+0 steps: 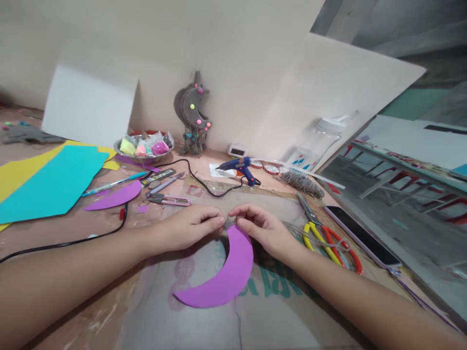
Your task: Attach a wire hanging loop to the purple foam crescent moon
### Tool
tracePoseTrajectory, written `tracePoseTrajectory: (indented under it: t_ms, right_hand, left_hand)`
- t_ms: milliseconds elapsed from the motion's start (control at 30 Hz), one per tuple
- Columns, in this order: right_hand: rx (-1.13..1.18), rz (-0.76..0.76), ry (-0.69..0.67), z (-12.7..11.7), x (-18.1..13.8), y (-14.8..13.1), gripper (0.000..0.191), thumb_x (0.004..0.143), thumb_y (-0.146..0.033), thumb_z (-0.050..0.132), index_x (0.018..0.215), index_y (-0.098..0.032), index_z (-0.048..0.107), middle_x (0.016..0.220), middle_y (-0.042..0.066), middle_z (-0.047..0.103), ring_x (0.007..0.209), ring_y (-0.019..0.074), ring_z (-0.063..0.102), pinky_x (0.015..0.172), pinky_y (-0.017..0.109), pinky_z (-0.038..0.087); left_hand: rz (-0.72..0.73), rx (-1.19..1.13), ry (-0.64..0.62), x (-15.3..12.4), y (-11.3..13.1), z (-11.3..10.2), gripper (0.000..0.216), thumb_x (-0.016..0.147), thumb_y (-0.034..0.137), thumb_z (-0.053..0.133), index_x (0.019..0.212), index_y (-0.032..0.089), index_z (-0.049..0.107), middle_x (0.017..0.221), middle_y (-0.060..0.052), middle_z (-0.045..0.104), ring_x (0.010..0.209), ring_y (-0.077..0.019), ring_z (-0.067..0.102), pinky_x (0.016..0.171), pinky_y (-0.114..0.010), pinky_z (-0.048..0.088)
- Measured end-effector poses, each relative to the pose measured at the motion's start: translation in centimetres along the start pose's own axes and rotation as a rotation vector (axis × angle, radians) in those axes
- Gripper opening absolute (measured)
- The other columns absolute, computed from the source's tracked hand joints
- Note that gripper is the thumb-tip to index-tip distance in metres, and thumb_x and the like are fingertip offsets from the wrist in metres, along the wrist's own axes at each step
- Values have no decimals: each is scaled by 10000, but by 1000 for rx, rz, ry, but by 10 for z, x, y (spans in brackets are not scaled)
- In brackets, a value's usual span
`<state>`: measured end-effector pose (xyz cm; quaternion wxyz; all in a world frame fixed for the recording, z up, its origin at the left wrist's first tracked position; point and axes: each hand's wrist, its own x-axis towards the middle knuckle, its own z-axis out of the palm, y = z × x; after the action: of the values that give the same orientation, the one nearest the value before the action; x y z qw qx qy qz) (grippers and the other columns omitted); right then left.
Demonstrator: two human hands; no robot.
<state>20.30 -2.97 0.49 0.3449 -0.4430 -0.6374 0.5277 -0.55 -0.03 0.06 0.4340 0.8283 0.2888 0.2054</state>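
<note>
A purple crescent moon (239,265), cut from what looks like foam sheet or card, lies in front of me with its upper tip between my hands. My right hand (268,232) holds that tip, thumb on its face and fingers curled behind. Thumb and forefinger of my left hand (200,224) pinch a bit of grey yarn (229,224) at the same tip. The fingers partly hide how the yarn sits on the tip. From beside my right wrist, loose grey strands run over scissors (324,238) with yellow and orange-red handles.
A blue glue gun (242,169) rests behind my hands, its black cord trailing left. Beyond are a grey yarn bundle (301,183), a bowl (144,158) of bright clay packets and a decorated grey moon (193,109). Coloured sheets (54,182) lie left; a phone (363,236) lies right.
</note>
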Motion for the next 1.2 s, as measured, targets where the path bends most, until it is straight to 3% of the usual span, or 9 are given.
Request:
tracePoseTrajectory:
  t_ms: [200, 333, 433, 533, 633, 700, 867, 1067, 1200]
  right_hand:
    - [-65, 8, 20, -3, 0, -4, 304, 798, -412, 599, 972, -163, 606, 707, -23, 534, 520, 58, 407, 470, 196, 327]
    - [4, -8, 77, -4, -1, -11, 305, 805, -421, 584, 993, -180, 587, 959, 33, 620, 425, 10, 343, 381, 187, 259]
    - [88, 131, -11, -6, -2, -15, 328, 769, -362, 643, 1045, -208, 557, 988, 33, 634, 352, -13, 297, 317, 179, 182]
    - [143, 243, -145, -9, -1, -14, 369, 726, -277, 692, 1065, -221, 556, 777, -36, 614, 322, -6, 317, 298, 169, 178]
    - [134, 220, -179, -11, 0, -6, 319, 759, -309, 657, 1040, -190, 565, 512, -84, 511, 348, 43, 406, 345, 167, 276]
    - [68, 191, -143, -10, 1, -1, 292, 782, -356, 626, 1002, -168, 584, 471, -80, 492, 386, 61, 440, 393, 180, 326]
    - [-96, 112, -19, -3, 0, -3, 231, 756, -360, 637, 845, -148, 628, 546, -64, 490, 471, 50, 399, 454, 190, 299]
    - [-151, 79, -45, -2, 1, -6, 169, 756, -325, 619, 803, -162, 625, 639, -41, 540, 561, 77, 451, 544, 217, 352]
    - [-223, 28, 25, -1, 2, 0, 169, 762, -336, 614, 773, -167, 619, 665, -30, 554, 599, 93, 469, 580, 225, 375]
  left_hand:
    - [20, 37, -30, -2, 1, 0, 275, 925, 329, 362, 751, 166, 498, 707, 27, 499, 681, -116, 481, 630, -222, 358]
    - [17, 52, -27, -2, -1, 0, 290, 927, 351, 356, 753, 164, 495, 699, 30, 487, 668, -113, 475, 615, -223, 355]
    - [39, 47, -20, -1, -1, 0, 294, 928, 354, 355, 751, 163, 492, 699, 30, 481, 670, -112, 466, 614, -220, 353]
    - [42, 45, -14, -1, -1, 0, 301, 929, 355, 351, 741, 162, 485, 681, 35, 452, 658, -108, 446, 606, -217, 345]
    - [32, 28, -28, -2, 1, 0, 294, 929, 341, 351, 733, 162, 477, 676, 38, 436, 650, -104, 434, 602, -214, 340]
    - [30, 20, -40, -2, 3, 0, 282, 925, 325, 359, 725, 161, 471, 674, 38, 437, 644, -102, 430, 598, -211, 336]
    - [2, 46, -52, -2, 5, 0, 280, 919, 322, 360, 729, 160, 487, 668, 34, 451, 648, -107, 441, 604, -215, 341]
    - [16, 42, -61, -1, 6, -1, 261, 903, 292, 377, 724, 157, 508, 656, 35, 456, 636, -106, 443, 603, -217, 344]
    - [28, 33, -72, -1, 5, 0, 243, 901, 266, 379, 727, 156, 507, 666, 32, 467, 648, -106, 453, 617, -212, 355]
